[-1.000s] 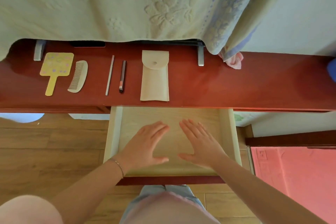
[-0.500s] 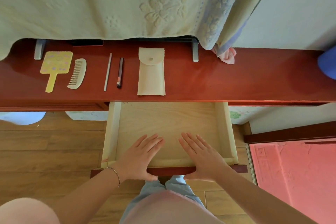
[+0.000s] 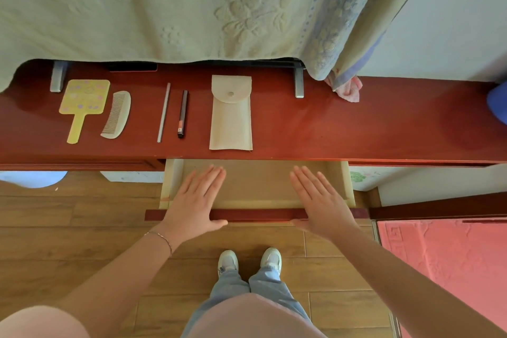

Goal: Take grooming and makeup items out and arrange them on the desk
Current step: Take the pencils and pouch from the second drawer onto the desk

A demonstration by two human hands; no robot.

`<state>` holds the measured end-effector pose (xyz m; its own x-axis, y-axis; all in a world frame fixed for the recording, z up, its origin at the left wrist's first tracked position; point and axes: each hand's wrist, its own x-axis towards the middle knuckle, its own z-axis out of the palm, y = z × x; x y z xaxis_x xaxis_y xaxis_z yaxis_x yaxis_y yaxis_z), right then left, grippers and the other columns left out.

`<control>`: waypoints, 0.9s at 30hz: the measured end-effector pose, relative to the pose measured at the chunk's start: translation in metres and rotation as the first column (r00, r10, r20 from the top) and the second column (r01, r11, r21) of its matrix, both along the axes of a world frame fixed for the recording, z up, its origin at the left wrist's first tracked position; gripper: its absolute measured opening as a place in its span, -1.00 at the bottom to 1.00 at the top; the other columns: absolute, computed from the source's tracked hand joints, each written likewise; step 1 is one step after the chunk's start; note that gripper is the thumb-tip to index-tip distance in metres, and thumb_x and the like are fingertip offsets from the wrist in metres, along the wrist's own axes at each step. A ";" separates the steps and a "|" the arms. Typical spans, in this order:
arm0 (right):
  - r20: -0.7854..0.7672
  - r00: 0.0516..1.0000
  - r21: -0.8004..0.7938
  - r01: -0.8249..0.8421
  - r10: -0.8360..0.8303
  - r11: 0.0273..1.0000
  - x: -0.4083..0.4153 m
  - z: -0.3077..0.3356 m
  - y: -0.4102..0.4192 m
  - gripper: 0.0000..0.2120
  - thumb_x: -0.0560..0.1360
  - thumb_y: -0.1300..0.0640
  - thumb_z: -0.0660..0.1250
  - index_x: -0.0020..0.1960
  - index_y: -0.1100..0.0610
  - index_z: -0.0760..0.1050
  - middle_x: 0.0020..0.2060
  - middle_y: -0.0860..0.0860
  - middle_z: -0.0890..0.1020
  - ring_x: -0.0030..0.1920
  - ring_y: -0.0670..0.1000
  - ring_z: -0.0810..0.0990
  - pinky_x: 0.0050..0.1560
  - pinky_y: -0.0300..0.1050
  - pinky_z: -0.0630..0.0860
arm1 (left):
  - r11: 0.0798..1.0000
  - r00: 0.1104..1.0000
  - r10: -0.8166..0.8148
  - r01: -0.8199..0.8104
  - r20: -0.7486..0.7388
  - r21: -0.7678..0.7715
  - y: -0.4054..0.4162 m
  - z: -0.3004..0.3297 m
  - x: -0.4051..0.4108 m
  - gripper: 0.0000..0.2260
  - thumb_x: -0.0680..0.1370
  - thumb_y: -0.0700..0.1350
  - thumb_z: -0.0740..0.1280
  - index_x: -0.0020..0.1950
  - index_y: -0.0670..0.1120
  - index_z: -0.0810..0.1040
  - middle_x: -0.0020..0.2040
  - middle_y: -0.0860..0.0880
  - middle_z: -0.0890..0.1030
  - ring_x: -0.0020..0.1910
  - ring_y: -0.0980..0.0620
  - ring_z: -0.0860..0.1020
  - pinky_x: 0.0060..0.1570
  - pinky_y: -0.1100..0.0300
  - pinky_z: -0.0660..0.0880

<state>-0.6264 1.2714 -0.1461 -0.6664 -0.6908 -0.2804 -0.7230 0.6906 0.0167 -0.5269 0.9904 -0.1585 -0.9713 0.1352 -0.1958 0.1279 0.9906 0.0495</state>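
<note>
Hands, left hand (image 3: 194,206) and right hand (image 3: 321,203), spread flat (fingers straight) on drawer (image 3: 258,214) front edge.

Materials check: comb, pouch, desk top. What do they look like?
Comb: pale cream, matte, looks like plastic or horn; fine, even teeth. Pouch: beige woven fabric, probably canvas; soft flap, metal snap, frayed thread at one corner. Desk top: red-brown wood or veneer, glossy lacquer, judging by the soft reflections.

Yellow hand mirror (image 3: 82,103), comb (image 3: 116,115), grey stick (image 3: 163,112), dark pencil (image 3: 182,114), beige pouch (image 3: 231,114), side by side on red desk (image 3: 356,123)
</note>
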 end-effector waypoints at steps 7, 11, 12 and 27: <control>-0.140 0.990 -0.056 0.002 -0.010 0.998 -0.031 0.004 0.007 -0.03 0.25 -0.14 0.51 0.46 0.24 0.16 0.46 0.14 0.26 0.46 0.10 0.20 0.46 0.04 0.01 | 1.000 0.996 0.025 -0.026 -0.080 -0.017 -0.015 0.004 -0.029 0.03 0.23 0.28 0.47 0.47 -0.21 0.10 0.45 -0.16 0.27 0.45 -0.10 0.17 0.39 -0.09 0.14; -0.175 0.984 -0.068 0.019 -0.031 0.998 -0.042 0.005 0.001 -0.05 0.24 -0.15 0.53 0.44 0.24 0.20 0.43 0.15 0.31 0.43 0.12 0.28 0.39 0.08 0.11 | 0.999 0.991 0.017 -0.021 -0.129 -0.026 -0.019 0.004 -0.041 -0.01 0.25 0.25 0.47 0.47 -0.21 0.10 0.44 -0.17 0.29 0.43 -0.11 0.20 0.38 -0.10 0.16; -0.176 0.984 -0.066 0.023 -0.034 0.998 -0.046 0.004 -0.001 -0.06 0.24 -0.15 0.52 0.44 0.24 0.21 0.43 0.15 0.31 0.42 0.12 0.29 0.38 0.09 0.12 | 0.999 0.990 0.019 -0.022 -0.142 -0.025 -0.021 0.004 -0.043 -0.02 0.26 0.24 0.47 0.46 -0.21 0.11 0.44 -0.17 0.30 0.43 -0.11 0.21 0.38 -0.09 0.17; -0.178 0.978 -0.134 0.089 -0.112 0.987 -0.090 -0.006 -0.028 -0.21 0.33 0.06 0.50 0.43 0.28 0.23 0.42 0.20 0.32 0.41 0.15 0.31 0.39 0.06 0.20 | 0.997 0.963 0.079 -0.075 -0.257 0.024 -0.032 0.004 -0.089 -0.16 0.32 0.07 0.49 0.44 -0.26 0.21 0.36 -0.18 0.35 0.31 -0.11 0.35 0.19 0.00 0.40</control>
<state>-0.7161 1.2436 -0.1525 -0.7664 -0.6393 -0.0623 -0.6422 0.7647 0.0529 -0.6157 0.9582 -0.1545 -0.9962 0.0590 0.0634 0.0615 0.9974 0.0386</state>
